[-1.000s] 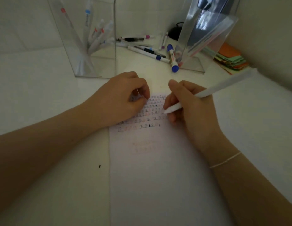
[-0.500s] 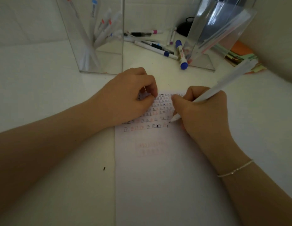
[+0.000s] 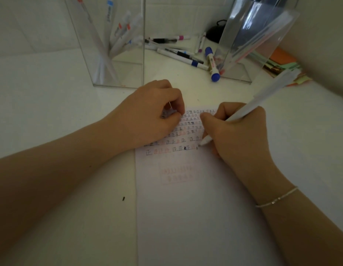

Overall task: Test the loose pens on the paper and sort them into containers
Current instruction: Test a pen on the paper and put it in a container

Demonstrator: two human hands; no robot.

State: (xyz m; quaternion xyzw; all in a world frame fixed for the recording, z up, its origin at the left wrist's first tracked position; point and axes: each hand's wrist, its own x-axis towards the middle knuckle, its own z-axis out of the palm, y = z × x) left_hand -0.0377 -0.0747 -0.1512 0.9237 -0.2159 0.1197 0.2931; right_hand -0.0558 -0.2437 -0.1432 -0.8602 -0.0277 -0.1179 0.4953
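Two bare forearms reach in from the near edge over a white table (image 3: pixel 51 112), meeting at a sheet of paper (image 3: pixel 195 217) that lies lengthwise away from the viewer. The near part of the sheet is blank; its far end carries rows of small test marks in dark and reddish ink.

The right hand (image 3: pixel 241 135) is curled in a writing grip round a white pen (image 3: pixel 262 100), whose tip meets the paper at the right end of the lowest row of marks. The left hand (image 3: pixel 153 116), fingers curled loosely under (it seems to hold nothing, though a thin pale sliver shows between finger and thumb), rests on the marked rows and pins the sheet.

Beyond the hands, a clear container (image 3: pixel 109 54) on the left holds several pens standing up. Loose pens (image 3: pixel 182 54) lie on the table behind the paper, a blue-capped marker (image 3: pixel 212 64) among them. A second clear container (image 3: pixel 253 41) leans on the right.

The step appears to be testing this pen. Next would be judging the mark, then lifting the pen to the matching container.
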